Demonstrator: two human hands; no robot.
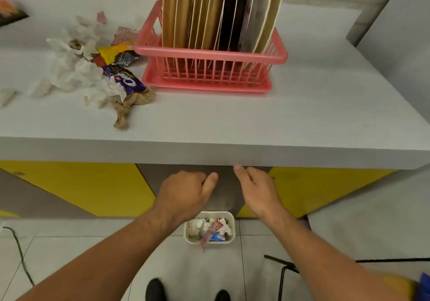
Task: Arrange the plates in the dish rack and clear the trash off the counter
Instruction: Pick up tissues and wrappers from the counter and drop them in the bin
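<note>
Head view: white laminate counter [302, 114] lies just beyond the fingertips. Pink slatted plastic dish rack [209, 55] holds upright plates [209, 9] ahead of both hands. Crumpled tissue-and-wrapper trash [76, 67] lies ahead-left. Left hand [186, 193] fingers curl under, grip indeterminate. Right hand [260, 191] fingers relaxed, empty. Small cream bin [208, 243] sits below them.

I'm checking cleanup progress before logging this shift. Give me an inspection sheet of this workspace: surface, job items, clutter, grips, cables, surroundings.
Surface: white counter, with trash at its left and the rack at centre.
Job's things: plates stand upright in the pink dish rack; crumpled tissues and snack wrappers lie left of it; the floor bin holds some trash.
Clutter: dark packet at the counter's far left.
Grips: left hand curled, contents hidden; right hand relaxed, nothing seen in it; both below the counter edge.
Cables: black cable on the floor, left.
Surroundings: yellow and grey cabinet fronts, tiled floor, black metal frame at right.
</note>
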